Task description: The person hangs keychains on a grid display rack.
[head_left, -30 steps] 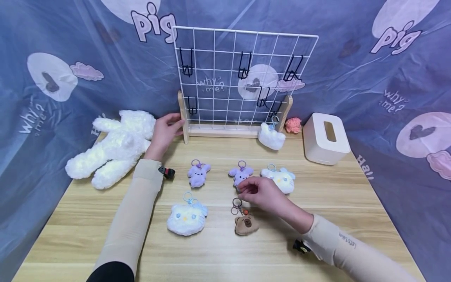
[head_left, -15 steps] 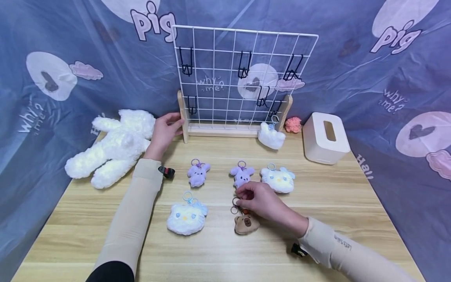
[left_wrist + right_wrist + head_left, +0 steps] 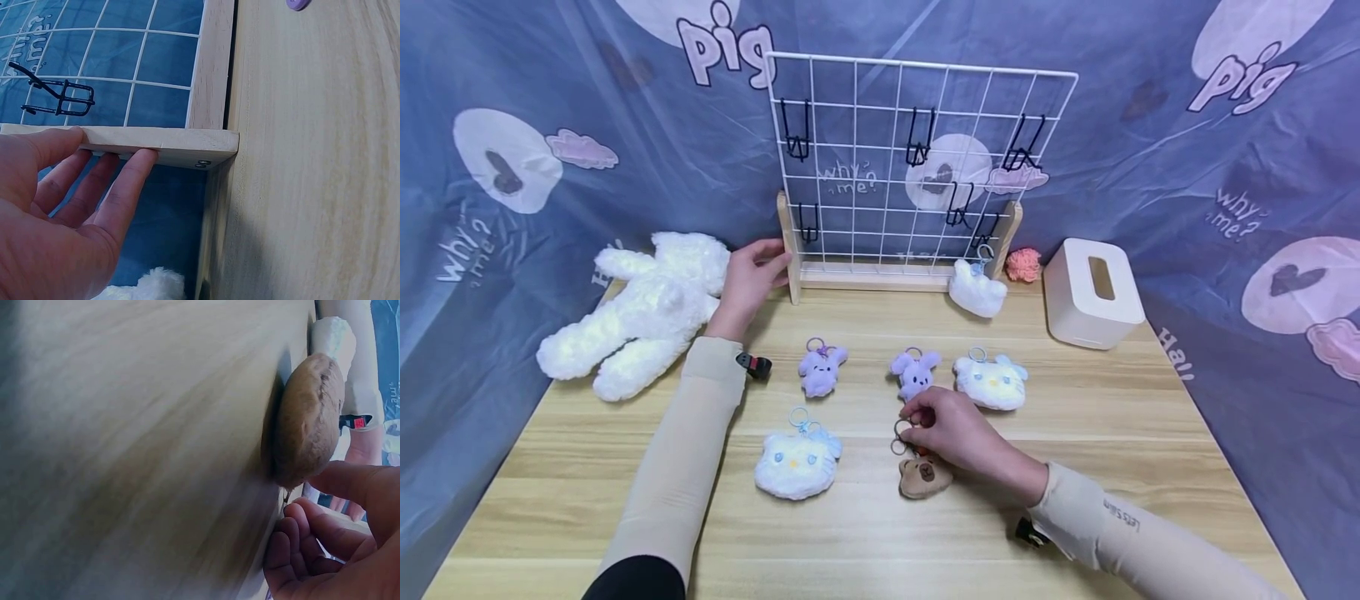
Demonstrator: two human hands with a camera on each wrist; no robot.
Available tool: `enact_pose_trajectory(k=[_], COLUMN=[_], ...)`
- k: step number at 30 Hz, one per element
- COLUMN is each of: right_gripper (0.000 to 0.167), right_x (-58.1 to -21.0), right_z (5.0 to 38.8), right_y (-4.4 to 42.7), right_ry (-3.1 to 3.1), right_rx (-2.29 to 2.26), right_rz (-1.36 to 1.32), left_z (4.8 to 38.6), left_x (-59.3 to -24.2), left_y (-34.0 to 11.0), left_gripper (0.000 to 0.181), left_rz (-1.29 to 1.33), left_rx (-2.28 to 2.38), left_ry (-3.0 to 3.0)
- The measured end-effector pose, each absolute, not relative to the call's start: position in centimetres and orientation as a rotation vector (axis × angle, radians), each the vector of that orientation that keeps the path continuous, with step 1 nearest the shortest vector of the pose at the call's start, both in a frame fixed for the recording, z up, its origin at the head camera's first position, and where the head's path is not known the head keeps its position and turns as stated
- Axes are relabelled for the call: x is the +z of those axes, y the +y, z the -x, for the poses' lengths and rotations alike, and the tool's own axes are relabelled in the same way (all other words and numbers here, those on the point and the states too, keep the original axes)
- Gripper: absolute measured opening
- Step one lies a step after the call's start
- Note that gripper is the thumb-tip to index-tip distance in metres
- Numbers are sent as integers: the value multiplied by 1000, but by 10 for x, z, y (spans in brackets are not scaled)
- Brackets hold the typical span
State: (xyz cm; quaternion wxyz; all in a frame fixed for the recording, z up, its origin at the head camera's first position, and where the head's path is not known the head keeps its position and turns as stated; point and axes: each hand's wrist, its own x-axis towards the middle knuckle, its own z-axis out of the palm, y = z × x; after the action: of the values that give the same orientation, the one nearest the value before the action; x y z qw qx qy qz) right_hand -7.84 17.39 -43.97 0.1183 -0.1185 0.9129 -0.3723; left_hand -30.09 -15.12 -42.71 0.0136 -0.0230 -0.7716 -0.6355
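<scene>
Left hand [image 3: 749, 275]: at the far left, fingers fairly straight and spread, fingertips against the outer side of the left wooden post [image 3: 786, 212], thumb at its edge.

Right hand [image 3: 955, 429]: right of the table's middle, above the brown bear keychain [image 3: 925, 480]. Thumb and index finger stood slightly apart at the dark ring [image 3: 896, 427]; the other fingers were curled. Whether the fingertips gripped the ring could not be told.

Brown bear keychain: lay on the wooden table [image 3: 865, 558], near side, slightly right of middle, face up, ring end pointing to the far side.

Purple toys, two: one [image 3: 821, 372] lay at middle left; the other [image 3: 914, 371] lay just beyond the right hand, its lower part hidden by the fingers.

White cat keychains, two: one [image 3: 796, 468] lay at near left; the other [image 3: 990, 385] lay right of the second purple toy, partly behind the right hand.

Wire rack [image 3: 880, 280]: stood upright on the far side, wooden base and posts, white grid, six black hooks [image 3: 918, 155].

White plush keychain [image 3: 976, 292]: at the rack's lower right, its ring close to a hook; whether it hung there was unclear.

White teddy [image 3: 658, 304]: lay far left, beside the left hand.

Coral fluffy toy [image 3: 1023, 265]: beside the right post.

White tissue box [image 3: 1086, 327]: stood far right.

Printed blue cloth [image 3: 685, 167]: hung behind everything.
</scene>
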Motion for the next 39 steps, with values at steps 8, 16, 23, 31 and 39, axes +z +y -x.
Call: enact_pose_trajectory(k=[8,16,23,31,39], right_gripper=[15,15,20,17,12], right_x=[-438,-436,-443,-458,-434], right_z=[80,79,79,83,77], right_y=[173,172,174,180,175], right_ry=[2700,2707,2735,2711,2586], right_rx=[-1044,-999,-1003,-1036,-1088], right_rz=[381,390,408,412,338], left_z=[300,302,304,302,303], left_x=[-426,-426,-429,-427,-428], left_y=[-152,-151,-151,-153,-152], left_gripper=[41,39,41,41,40], left_rz=[76,70,68,72,70], left_rx=[-1979,-2010,-2006,-2027,-2011], left_ry=[-2401,-2375,-2380,-2378,-2375])
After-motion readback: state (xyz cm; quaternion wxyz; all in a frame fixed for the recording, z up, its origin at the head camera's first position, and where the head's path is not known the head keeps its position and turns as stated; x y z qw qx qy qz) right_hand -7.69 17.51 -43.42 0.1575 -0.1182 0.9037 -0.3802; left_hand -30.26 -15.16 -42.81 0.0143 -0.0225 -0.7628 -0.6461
